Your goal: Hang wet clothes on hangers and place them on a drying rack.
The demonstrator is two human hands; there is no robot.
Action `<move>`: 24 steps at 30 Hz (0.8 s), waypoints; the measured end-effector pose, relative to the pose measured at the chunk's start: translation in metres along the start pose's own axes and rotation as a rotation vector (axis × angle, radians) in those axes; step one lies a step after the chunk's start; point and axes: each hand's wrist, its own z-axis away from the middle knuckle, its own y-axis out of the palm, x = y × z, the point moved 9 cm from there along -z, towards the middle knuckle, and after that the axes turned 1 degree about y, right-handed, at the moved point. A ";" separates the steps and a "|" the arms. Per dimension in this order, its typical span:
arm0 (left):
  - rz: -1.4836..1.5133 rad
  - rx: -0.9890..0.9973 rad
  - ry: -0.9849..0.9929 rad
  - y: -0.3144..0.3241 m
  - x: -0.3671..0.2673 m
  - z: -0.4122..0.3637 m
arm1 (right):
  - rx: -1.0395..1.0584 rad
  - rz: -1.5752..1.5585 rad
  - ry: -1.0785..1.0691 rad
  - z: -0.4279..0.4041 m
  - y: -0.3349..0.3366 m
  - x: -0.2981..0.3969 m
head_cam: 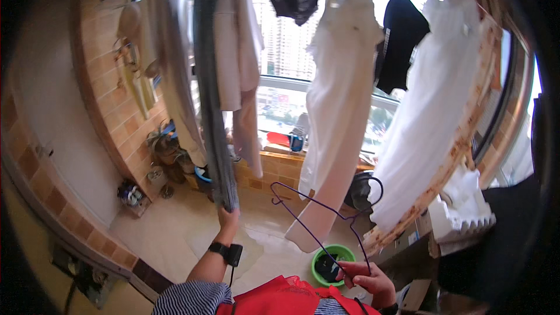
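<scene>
Closed around the lower end of a long grey hanging garment (214, 96) is my left hand (228, 218), with a black watch and a small black device at the wrist. My right hand (369, 278) holds a purple wire clothes hanger (323, 204), which carries no garment. Below and beside that hand, a green basin (336, 267) with dark cloth in it stands on the floor. Pale garments (238, 52) hang just right of the grey one. A long white and pink garment (341, 92) hangs beyond the hanger.
More laundry hangs overhead: a black garment (400, 39) and a white one (428, 96). Behind are a window and a tiled ledge (280, 155). Potted plants (166, 144) and a box of shoes (131, 197) stand at the left wall. Foam packaging (463, 218) and boxes are stacked at right.
</scene>
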 end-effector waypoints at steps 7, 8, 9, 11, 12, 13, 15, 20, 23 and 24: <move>0.214 0.291 -0.351 0.033 0.029 0.067 | -0.055 -0.084 -0.124 0.007 -0.006 0.007; 0.267 0.345 -0.383 0.039 0.034 0.074 | -0.095 -0.109 -0.118 0.010 -0.008 0.007; 0.325 0.400 -0.414 0.046 0.032 0.080 | -0.102 -0.110 -0.120 0.013 -0.010 0.005; 0.311 0.475 -0.420 0.053 0.028 0.092 | -0.132 -0.126 -0.172 0.017 -0.017 0.005; 0.295 0.543 -0.426 0.056 0.025 0.099 | -0.172 -0.151 -0.169 0.021 -0.018 0.005; 0.293 0.547 -0.425 0.058 0.020 0.103 | -0.176 -0.154 -0.171 0.022 -0.020 0.004; 0.278 0.678 -0.431 0.071 0.006 0.116 | -0.180 -0.191 -0.227 0.027 -0.025 0.004; 0.372 0.916 -0.334 0.108 -0.059 0.149 | -0.253 -0.214 -0.276 0.040 -0.033 0.007; 0.376 1.050 -0.050 0.144 -0.103 0.155 | -0.241 -0.196 -0.315 0.045 -0.033 0.010; 0.353 0.993 0.044 0.152 -0.120 0.154 | -0.253 -0.177 -0.325 0.048 -0.033 0.012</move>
